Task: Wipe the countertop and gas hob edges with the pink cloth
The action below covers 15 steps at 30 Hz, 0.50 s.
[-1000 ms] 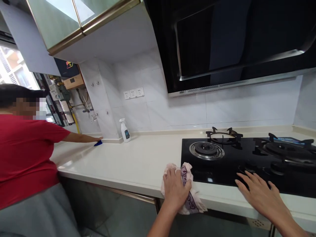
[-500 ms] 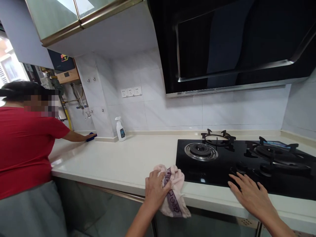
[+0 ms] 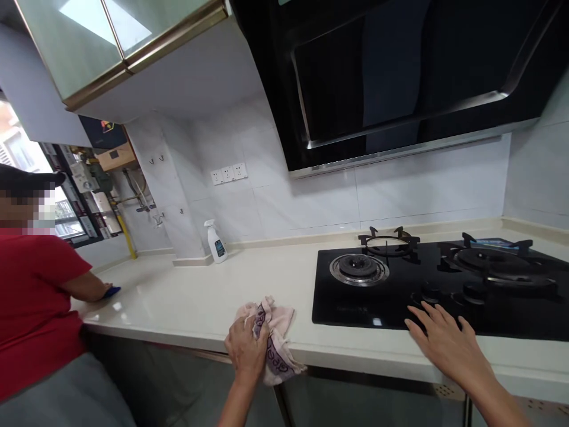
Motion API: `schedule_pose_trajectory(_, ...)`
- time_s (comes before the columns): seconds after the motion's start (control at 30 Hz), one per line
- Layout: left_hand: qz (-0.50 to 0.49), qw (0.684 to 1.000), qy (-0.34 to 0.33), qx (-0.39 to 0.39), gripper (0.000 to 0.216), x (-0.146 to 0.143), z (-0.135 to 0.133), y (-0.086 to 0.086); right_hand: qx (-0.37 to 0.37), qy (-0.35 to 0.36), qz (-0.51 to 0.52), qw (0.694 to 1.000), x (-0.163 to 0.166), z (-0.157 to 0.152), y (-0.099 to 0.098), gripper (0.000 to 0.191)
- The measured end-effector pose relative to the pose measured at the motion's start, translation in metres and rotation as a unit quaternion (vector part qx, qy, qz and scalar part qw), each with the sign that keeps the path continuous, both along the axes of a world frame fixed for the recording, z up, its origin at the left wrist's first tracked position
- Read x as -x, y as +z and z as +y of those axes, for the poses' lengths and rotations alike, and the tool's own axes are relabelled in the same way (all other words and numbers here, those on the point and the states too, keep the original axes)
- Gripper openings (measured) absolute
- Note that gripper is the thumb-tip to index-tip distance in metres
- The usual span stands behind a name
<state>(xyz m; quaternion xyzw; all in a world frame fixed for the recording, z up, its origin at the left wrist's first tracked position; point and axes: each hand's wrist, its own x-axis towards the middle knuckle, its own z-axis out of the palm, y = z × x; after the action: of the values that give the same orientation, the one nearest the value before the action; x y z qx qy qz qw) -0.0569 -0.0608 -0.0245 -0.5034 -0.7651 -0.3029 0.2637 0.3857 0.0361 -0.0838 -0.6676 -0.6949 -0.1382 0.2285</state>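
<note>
My left hand grips a pale pink towel with a purple lettered band, pressed on the white countertop near its front edge. Part of the towel droops over that edge. To the right, my right hand is spread out with nothing in it, at the front rim of the black gas hob, just below the knobs. On the hob's left burner there is no grate; a loose pan support lies behind it.
A white spray bottle stands by the wall column. At the far left a co-worker in a red shirt leans over the counter with a blue cloth. The black range hood slants overhead, beside a wall cabinet.
My left hand has slid the towel leftward, away from the hob. My right hand stays near the knobs. The co-worker's hand and blue cloth have moved left and nearer. My view has tilted slightly.
</note>
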Motion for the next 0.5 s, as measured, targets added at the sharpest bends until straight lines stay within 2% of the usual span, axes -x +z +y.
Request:
schedule_pose_trajectory(0.17, -0.005, 1.000, -0.024, -0.009, 0.031, -0.055, -0.003, -0.014, -0.017, -0.010, -0.008, 1.000, 0.002, 0.000, -0.002, 0.067)
schedule_pose_trajectory(0.4, -0.054, 0.989, -0.125, 0.052, 0.040, -0.165, -0.007, -0.029, -0.018, -0.006, -0.012, 1.000, 0.001, -0.002, 0.001, 0.065)
schedule_pose_trajectory(0.5, -0.047, 0.975, -0.194, 0.098, 0.051, -0.202, -0.006, -0.032, -0.014, -0.011, -0.021, 1.000, 0.000, -0.002, 0.002, 0.064)
